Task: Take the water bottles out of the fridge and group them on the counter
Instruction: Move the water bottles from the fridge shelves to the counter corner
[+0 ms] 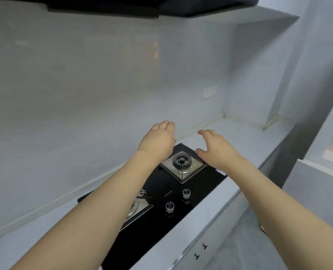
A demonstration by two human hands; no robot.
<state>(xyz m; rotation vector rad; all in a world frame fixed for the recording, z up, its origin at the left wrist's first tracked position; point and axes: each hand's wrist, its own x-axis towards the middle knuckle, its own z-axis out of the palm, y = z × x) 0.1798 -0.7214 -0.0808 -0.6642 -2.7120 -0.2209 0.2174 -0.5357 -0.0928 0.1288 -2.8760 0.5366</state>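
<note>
Two empty hands above the hob.
Left hand and right hand hover with fingers loosely spread, holding nothing, over the burner and counter.

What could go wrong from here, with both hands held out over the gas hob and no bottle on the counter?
1. The left hand and right hand hang empty above the rear burner; if it is hot, a burn is possible.
2. A forearm could brush the knobs.
3. Bare counter beyond the hob is narrow; bottles grouped there may crowd the burner.
</note>
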